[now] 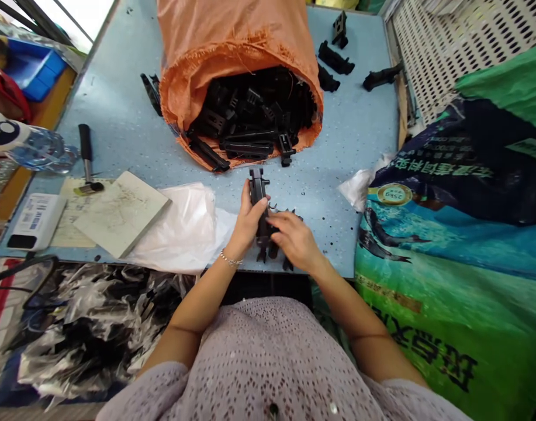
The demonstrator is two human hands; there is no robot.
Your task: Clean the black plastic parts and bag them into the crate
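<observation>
A long, narrow black plastic part (259, 186) with a small peg on its side stands out from my left hand (248, 219), whose fingers and thumb are wrapped round it. My right hand (296, 237) is at the part's right side, with bent fingertips pressed against its lower half. Partly hidden under my right hand, more black plastic parts (289, 264) lie on the table by its front edge. Just beyond, an orange woven sack (241, 49) lies on its side, its mouth facing me and full of similar black parts (250, 149).
Loose black parts (335, 58) lie right of the sack. On the left are clear plastic bags (184, 216), a square board (123, 213), a brush (87, 155), a white device (37, 219) and a water bottle (40, 146). A printed sack (447, 280) borders the table's right side.
</observation>
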